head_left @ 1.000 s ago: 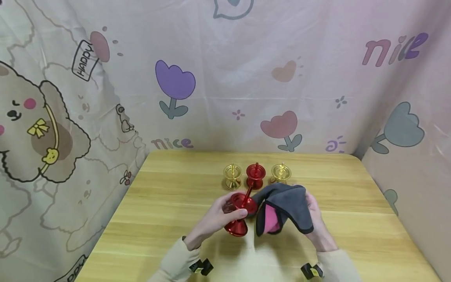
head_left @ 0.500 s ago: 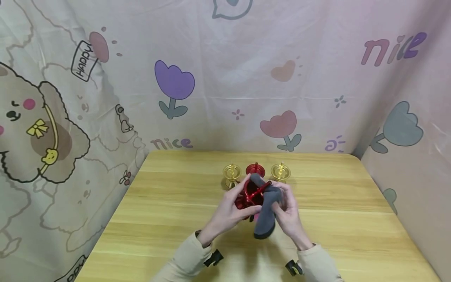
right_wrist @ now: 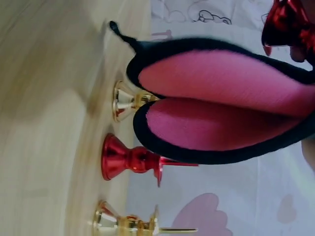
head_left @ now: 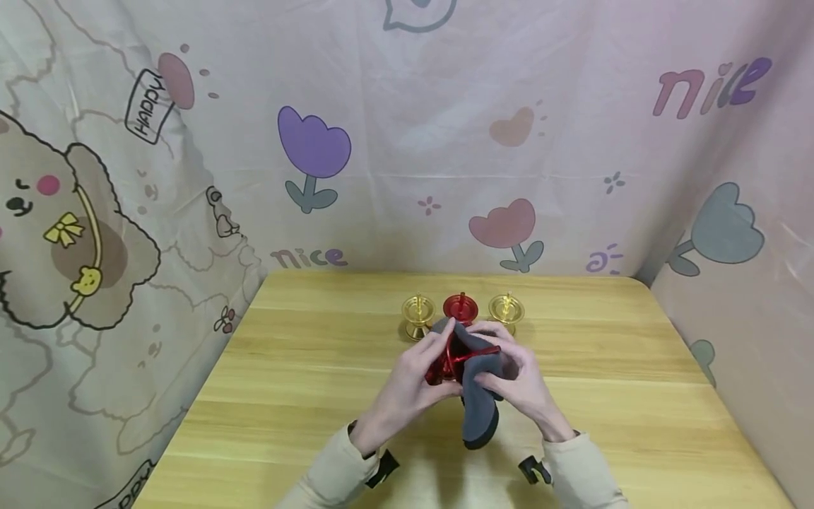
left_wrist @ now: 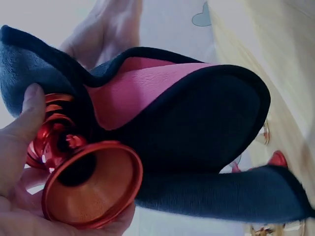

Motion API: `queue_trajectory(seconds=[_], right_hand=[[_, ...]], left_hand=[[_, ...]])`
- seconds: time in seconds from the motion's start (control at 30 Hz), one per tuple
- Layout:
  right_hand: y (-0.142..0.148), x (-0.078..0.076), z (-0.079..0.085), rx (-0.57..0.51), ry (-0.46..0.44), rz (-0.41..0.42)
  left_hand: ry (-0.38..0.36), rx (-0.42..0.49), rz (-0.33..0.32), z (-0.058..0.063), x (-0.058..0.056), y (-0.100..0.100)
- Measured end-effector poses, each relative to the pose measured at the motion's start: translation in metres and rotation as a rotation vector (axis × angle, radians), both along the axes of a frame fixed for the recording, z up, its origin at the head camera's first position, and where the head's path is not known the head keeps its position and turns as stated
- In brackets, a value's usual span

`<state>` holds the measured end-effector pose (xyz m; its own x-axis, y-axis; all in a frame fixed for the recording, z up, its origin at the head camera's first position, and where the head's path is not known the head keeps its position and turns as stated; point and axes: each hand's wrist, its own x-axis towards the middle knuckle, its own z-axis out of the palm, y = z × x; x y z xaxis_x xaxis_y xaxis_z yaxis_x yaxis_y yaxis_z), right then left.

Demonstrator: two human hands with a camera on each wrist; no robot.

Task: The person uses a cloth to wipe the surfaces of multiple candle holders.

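Note:
My left hand [head_left: 403,385] grips a red metal candle holder [left_wrist: 106,194] by its body. In the left wrist view its flared hollow base faces the camera. The holder is tilted, and its spike [head_left: 485,354] points to the right in the head view. My right hand [head_left: 524,378] pinches a grey cloth [head_left: 480,413] with a pink underside and black edging. The cloth lies against the cup end of the holder, partly around it, with a loose flap hanging below. In the right wrist view the cloth [right_wrist: 226,76] hides most of the held holder.
Behind the hands, a gold candle holder [head_left: 417,311], a red one [head_left: 461,309] and another gold one [head_left: 506,309] stand upright in a row on the wooden table [head_left: 305,353]. A printed curtain [head_left: 407,141] hangs along the back and sides.
My right hand has brought the cloth leftward onto the candle holder's cup. The holder, upright-leaning a second ago, now tips further right. Over the last half second the cloth shifts slightly around the cup.

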<state>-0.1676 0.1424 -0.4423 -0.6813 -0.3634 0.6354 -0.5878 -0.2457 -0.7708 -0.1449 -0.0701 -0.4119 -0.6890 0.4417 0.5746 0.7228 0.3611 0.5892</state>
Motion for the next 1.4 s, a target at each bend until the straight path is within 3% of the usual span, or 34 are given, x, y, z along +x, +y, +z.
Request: queue_trajectory(seconds=[0.13,0.27,0.37,0.6,0.9,1.07,1.3,1.4], right_hand=[[-0.004,0.002,0.002,-0.004,0.03,-0.09],[-0.007,0.004,-0.001,0.0,0.039,-0.163],[-0.009,0.005,-0.005,-0.045,0.051,-0.169],[-0.011,0.002,-0.008,-0.277,0.04,-0.11],[-0.005,0.001,-0.006,-0.011,0.097,-0.156],[-0.007,0.001,-0.002,-0.038,0.088,-0.15],[-0.007,0.001,-0.004,-0.25,0.05,-0.095],[-0.005,0.003,-0.005,-0.176,0.032,-0.119]], left_hand=[[0.059,-0.123,0.068,0.002,0.003,0.002],[0.054,-0.177,0.1,0.001,0.004,0.004],[0.032,-0.165,0.092,-0.001,0.005,0.006],[-0.013,-0.098,0.074,-0.004,0.004,0.006],[0.047,-0.137,0.094,-0.001,0.005,0.001],[0.064,-0.158,0.104,0.0,0.006,0.002],[0.037,-0.15,0.118,0.002,0.009,0.004],[0.029,-0.15,0.115,0.002,0.009,0.002]])
